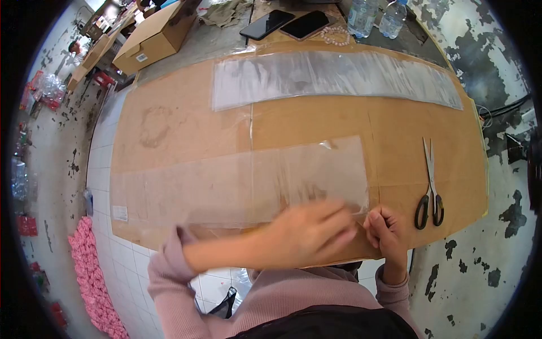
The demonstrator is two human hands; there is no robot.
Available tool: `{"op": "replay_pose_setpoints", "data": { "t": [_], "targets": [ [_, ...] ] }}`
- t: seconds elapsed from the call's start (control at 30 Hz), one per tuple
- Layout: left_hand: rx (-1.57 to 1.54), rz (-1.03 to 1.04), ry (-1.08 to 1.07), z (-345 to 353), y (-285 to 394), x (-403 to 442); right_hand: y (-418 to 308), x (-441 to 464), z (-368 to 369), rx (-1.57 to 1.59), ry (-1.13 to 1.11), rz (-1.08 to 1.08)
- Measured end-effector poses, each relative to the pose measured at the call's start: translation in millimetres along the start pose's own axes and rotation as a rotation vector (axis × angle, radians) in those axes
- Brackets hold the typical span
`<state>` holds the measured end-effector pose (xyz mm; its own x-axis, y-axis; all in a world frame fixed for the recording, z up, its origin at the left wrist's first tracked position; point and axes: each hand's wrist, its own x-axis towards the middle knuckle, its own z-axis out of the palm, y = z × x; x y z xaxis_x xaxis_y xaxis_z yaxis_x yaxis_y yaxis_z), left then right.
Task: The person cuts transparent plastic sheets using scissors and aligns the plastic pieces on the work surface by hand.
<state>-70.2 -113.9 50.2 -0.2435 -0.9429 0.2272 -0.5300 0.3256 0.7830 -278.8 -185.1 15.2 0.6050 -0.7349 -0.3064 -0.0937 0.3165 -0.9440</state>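
Observation:
A long clear plastic sheet (226,175) lies flat on the brown cardboard, with a small white label at its left end. My left hand (316,231) reaches across above the sheet's near right part, its curled fingers smeared by motion. Close beside it, at the sheet's near right corner, my right hand (387,230) is closed with thumb and fingertips pressed together. Whatever is in that pinch is too small to make out. Scissors (431,183) with black handles lie slightly spread to the right of my right hand.
A stack of clear plastic sleeves (333,76) lies along the far side of the cardboard (180,130). Behind it are two phones (307,25), a bead string (336,37) and two water bottles (361,18). A carton (149,39) stands at the far left.

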Motion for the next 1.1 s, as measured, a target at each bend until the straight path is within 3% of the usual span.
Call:
{"op": "replay_pose_setpoints", "data": {
  "t": [0.07, 0.17, 0.2, 0.33, 0.47, 0.57, 0.63, 0.7, 0.9, 0.93, 1.03, 1.07, 1.1],
  "targets": [
    [-0.501, -0.393, -0.345, 9, 13, -33, 0, -2, 2, 0.057, -0.061, 0.007],
    [-1.080, -0.555, 0.061, 67, 15, -62, -4, -7, 11, 0.071, -0.131, 0.015],
    [-1.373, -0.516, 0.187, 72, 13, -55, -6, -10, 13, 0.039, -0.161, 0.003],
    [-1.678, -0.528, 0.436, 82, 3, -39, -1, -18, 18, -0.059, -0.189, -0.058],
    [-1.665, -0.540, 0.608, 94, 5, -36, 7, -31, 23, -0.193, -0.161, -0.078],
    [-1.472, -0.526, 0.799, 97, 10, -37, 1, -33, 9, -0.693, 0.304, -0.403],
    [-1.326, -0.483, 0.947, 93, 11, -45, 0, -31, -40, -1.101, 0.673, -0.399],
    [-1.182, -0.471, 1.053, 90, 9, -54, 2, -36, -72, -1.394, 0.841, -0.269],
    [-0.856, -0.492, 1.088, 66, 9, -81, 18, -45, -112, -1.586, 0.638, -0.128],
    [-0.818, -0.502, 1.071, 63, 8, -86, 14, -43, -117, -1.502, 0.549, -0.228],
    [-0.719, -0.554, 0.955, 53, -1, -101, -23, -40, -128, -1.105, 0.319, 0.118],
    [-0.690, -0.589, 0.874, 49, -6, -107, -23, -35, -121, -0.490, 0.203, 0.037],
    [-0.663, -0.626, 0.793, 47, -9, -112, -22, -31, -113, -0.355, 0.102, 0.041]
  ]
}}
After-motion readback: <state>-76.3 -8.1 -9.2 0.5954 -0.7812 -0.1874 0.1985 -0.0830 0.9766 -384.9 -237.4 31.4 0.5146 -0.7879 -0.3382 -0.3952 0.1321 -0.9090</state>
